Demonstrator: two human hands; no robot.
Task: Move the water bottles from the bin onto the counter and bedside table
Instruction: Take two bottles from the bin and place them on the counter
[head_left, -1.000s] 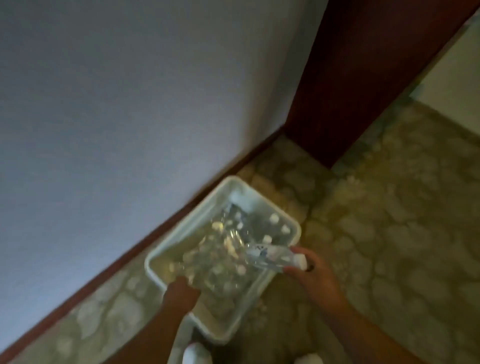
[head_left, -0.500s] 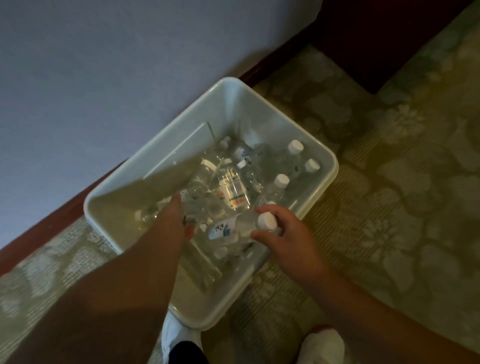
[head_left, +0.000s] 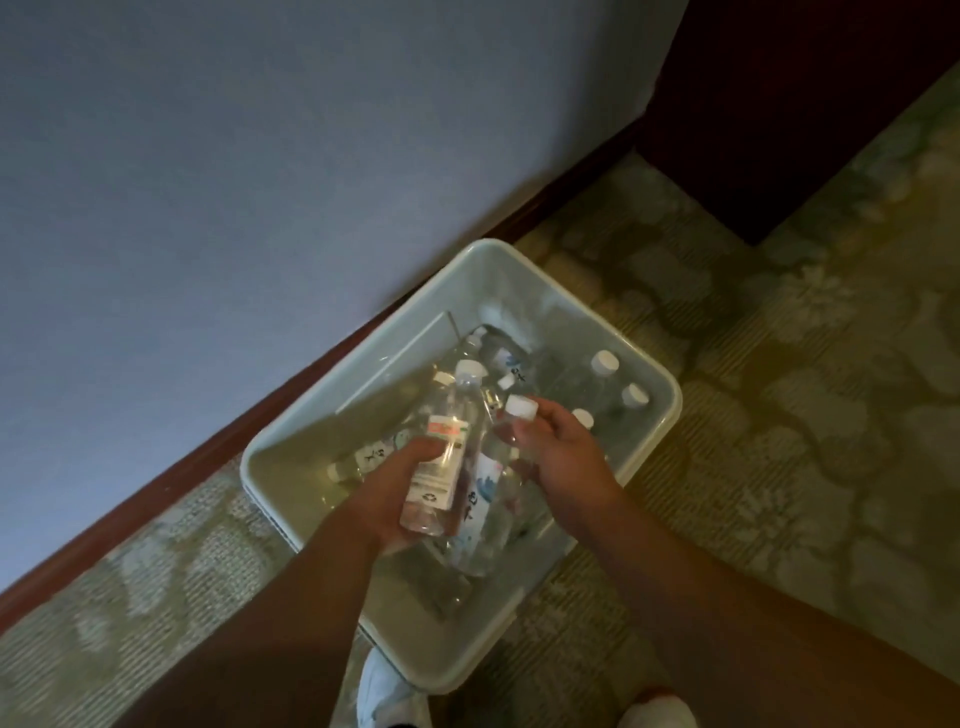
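A pale plastic bin (head_left: 670, 400) sits on the carpet against the wall, with several clear water bottles (head_left: 605, 371) with white caps inside. My left hand (head_left: 384, 499) grips a clear bottle with a white and orange label (head_left: 441, 457) around its lower body, lifted above the bin, cap pointing away from me. My right hand (head_left: 561, 452) grips a second clear bottle with a blue-marked label (head_left: 488, 493) near its neck, just under its white cap. The two held bottles lie side by side and touch.
A grey wall (head_left: 260, 182) with a dark red baseboard (head_left: 182, 467) runs along the left. Dark wooden furniture (head_left: 779, 104) stands at the top right. Patterned carpet (head_left: 805, 415) spreads to the right. My white shoes (head_left: 389, 691) stand at the bin's near corner.
My left hand, which was reaching among the bottles, has taken hold of the labelled bottle and raised it. My right hand has lifted its bottle up beside it.
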